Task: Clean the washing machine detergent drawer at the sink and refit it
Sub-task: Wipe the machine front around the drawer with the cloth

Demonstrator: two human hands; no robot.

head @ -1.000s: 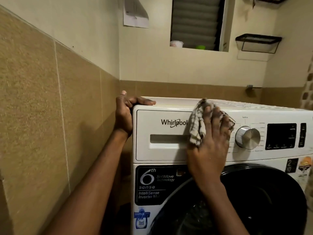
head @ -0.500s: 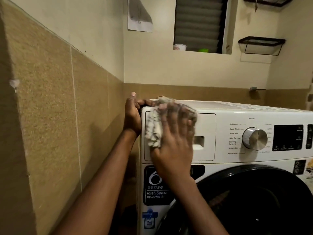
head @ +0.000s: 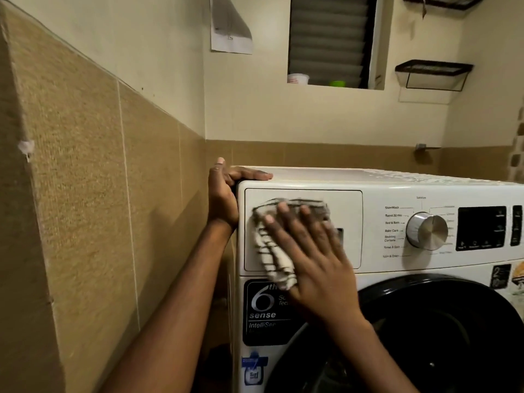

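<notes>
On the washing machine (head: pixel 380 188), a black label (head: pixel 263 314) reads "6th sense".

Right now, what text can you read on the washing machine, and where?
"6th sense": black label
"StainWash": left of dial
"Rapid 30 min": below it
"Bed & Bath": next down
"Baby Care": next down
Too blurred to read: display, blue sticker, wall paper.

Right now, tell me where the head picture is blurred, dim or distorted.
Head view: motion blur smears the right hand and the checked cloth it presses on the drawer front; the left hand gripping the top corner of the washing machine is sharp. Head view: light is dim and warm, the door glass nearly black. Head view: the wide lens bows the tiled wall at left.
</notes>
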